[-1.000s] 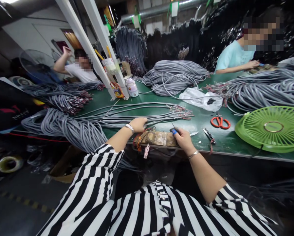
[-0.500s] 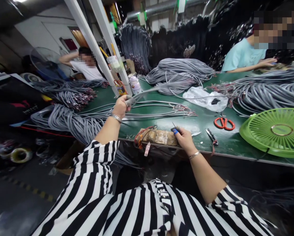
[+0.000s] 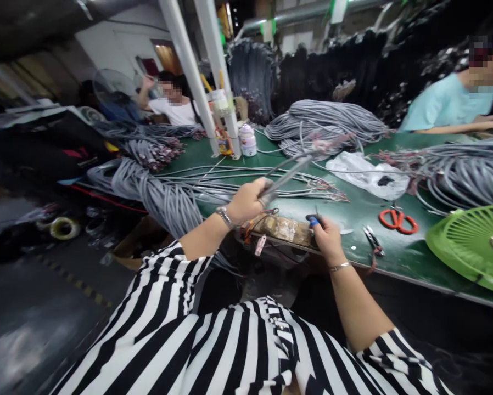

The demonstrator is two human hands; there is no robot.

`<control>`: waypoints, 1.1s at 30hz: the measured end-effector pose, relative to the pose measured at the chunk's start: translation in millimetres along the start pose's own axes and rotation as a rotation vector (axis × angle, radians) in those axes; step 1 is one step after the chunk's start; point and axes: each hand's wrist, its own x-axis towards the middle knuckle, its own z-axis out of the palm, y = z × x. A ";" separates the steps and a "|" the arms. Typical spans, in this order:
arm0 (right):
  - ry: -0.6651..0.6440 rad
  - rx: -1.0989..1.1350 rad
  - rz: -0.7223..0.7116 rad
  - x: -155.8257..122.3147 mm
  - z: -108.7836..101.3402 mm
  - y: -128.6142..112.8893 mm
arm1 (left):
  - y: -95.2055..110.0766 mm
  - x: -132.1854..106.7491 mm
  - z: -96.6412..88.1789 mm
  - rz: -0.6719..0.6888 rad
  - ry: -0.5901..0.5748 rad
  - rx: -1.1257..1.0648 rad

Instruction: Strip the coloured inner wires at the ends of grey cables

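Observation:
My left hand [image 3: 250,198] is closed around a few grey cables [image 3: 288,175]. Their far ends, blurred by motion, point up and to the right over the bench. At the bench's front edge, my right hand [image 3: 329,238] has a blue covering on its thumb and pinches a small dark tool with a thin upright tip [image 3: 317,210]; its exact kind is unclear. Just left of that hand lies a brown block wrapped in tape [image 3: 285,229], with thin wires and a pink tag [image 3: 261,245] at its left end. More grey cables [image 3: 246,178] lie flat behind my left hand.
Right of my hand lie snips [image 3: 372,241], red-handled scissors [image 3: 398,220] and a green fan [image 3: 472,247]. A plastic bag [image 3: 368,174], cable bundles [image 3: 324,123] and a bottle [image 3: 247,140] stand behind. White posts [image 3: 189,66] rise from the bench. Two people sit across.
My left hand has come right and nearer to the taped block, bringing the grey cables with it. My right hand keeps its pinch beside the block. The camera view has turned left.

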 end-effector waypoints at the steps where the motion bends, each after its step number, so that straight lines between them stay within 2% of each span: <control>1: -0.002 -0.009 0.002 0.2 -0.6 2.0 | 10.6 -8.8 0.8 0.072 -0.003 0.058; 2: 0.013 -0.027 -0.004 0.8 -1.1 4.3 | 21.9 -17.2 2.6 0.142 -0.044 0.116; 4: 0.042 -0.014 -0.045 2.5 -1.2 8.5 | 43.6 -32.4 9.0 0.281 -0.239 0.242; 6: 0.020 0.010 -0.062 3.6 -0.7 10.5 | 60.3 -46.8 17.4 0.357 -0.408 0.329; 9: -0.017 0.033 -0.072 2.6 -0.2 8.9 | 72.6 -71.7 27.1 0.423 -0.624 0.331; 11: -0.042 0.017 -0.069 0.8 -0.5 6.3 | 72.9 -91.4 28.9 0.416 -0.667 0.288; 13: -0.061 -0.004 -0.060 -1.0 -0.9 3.5 | 68.9 -112.9 26.5 0.383 -0.618 0.182; 16: -0.060 -0.015 -0.056 -3.2 -1.2 -0.3 | 59.8 -147.2 18.9 0.272 -0.448 -0.116; 18: -0.042 -0.034 -0.067 -3.9 -1.3 -1.8 | 53.5 -170.4 14.6 0.110 -0.323 -0.353; 20: -0.026 -0.074 -0.086 -3.9 -1.3 -2.4 | 46.1 -192.6 12.9 -0.108 -0.189 -0.562; 23: -0.001 -0.148 -0.122 -8.3 0.6 -5.3 | 30.2 -222.4 14.3 -0.410 -0.003 -0.803; 25: 0.039 -0.163 -0.145 -20.9 5.7 -13.2 | 17.9 -238.7 15.7 -0.529 0.104 -0.930; 27: 0.028 -0.110 -0.164 -44.9 16.0 -27.8 | 7.6 -250.6 16.4 -0.575 0.173 -1.010; 29: -0.201 0.075 -0.165 -77.8 32.3 -46.6 | 2.0 -256.9 16.3 -0.564 0.180 -1.041; 31: -0.453 0.239 -0.163 -112.0 53.4 -64.7 | 1.9 -257.1 15.6 -0.513 0.137 -1.039; 33: -0.607 0.310 -0.161 -138.9 75.1 -78.0 | 6.6 -252.2 14.5 -0.444 0.056 -1.008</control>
